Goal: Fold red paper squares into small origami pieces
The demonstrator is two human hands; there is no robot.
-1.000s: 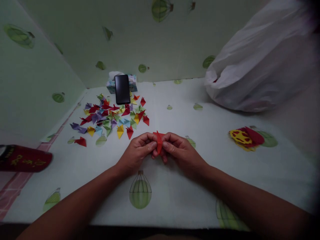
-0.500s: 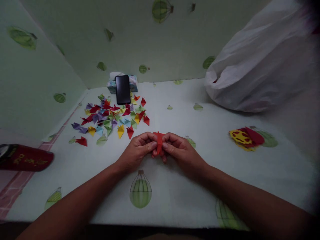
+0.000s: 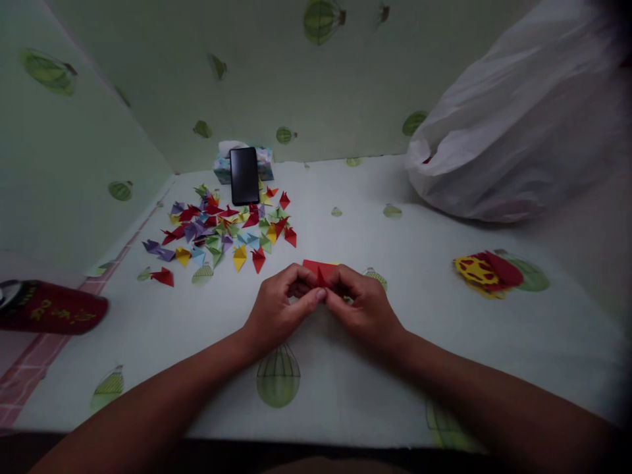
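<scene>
Between my fingertips, above the middle of the table, is a small piece of folded red paper [image 3: 320, 279] with a point sticking up. My left hand [image 3: 280, 304] pinches it from the left, thumb and fingers closed. From the right, my right hand [image 3: 366, 304] grips it the same way, and the thumbs almost meet. Just behind my fingers shows the flat edge of red paper [image 3: 316, 264] with a bit of yellow; my hands cover the rest. Ahead and to the left lies a spread of small folded paper pieces [image 3: 239, 258] in several colours.
A black phone [image 3: 244, 176] leans on a tissue box [image 3: 265, 164] at the back. A red can [image 3: 59, 308] lies at the left edge. Yellow and red cut-out pieces [image 3: 476, 271] lie to the right, before a large white plastic bag [image 3: 494, 151].
My hands have drawn closer together and lower over the folded red paper, turning it so less of it shows. Flat red paper with some yellow now shows behind my fingers.
</scene>
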